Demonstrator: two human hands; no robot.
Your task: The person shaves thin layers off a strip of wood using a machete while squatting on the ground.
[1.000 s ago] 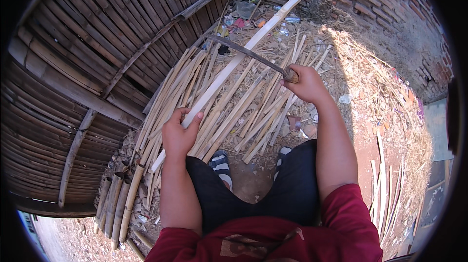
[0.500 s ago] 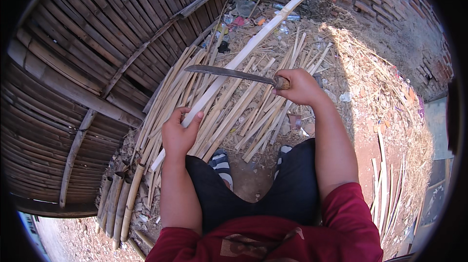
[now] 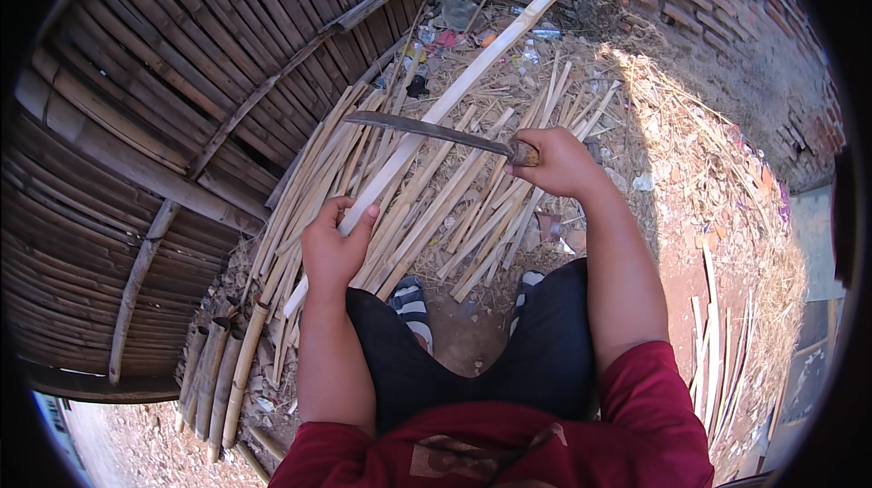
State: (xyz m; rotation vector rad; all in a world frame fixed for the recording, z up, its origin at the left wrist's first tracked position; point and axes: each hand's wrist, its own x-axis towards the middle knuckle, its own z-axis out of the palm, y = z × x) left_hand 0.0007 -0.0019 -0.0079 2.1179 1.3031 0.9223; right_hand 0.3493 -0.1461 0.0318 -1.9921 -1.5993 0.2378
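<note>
Left hand pinching long flat pale bamboo strip, right hand clenched around wooden-handled, dark-bladed metal knife

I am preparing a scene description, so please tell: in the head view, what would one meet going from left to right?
Bamboo poles, left hand, left sandal, right hand, sunlit strips, grey panel.

Bamboo strips across straw-littered ground

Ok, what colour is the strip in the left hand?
The strip in the left hand is pale cream, clearest in the head view.
</note>
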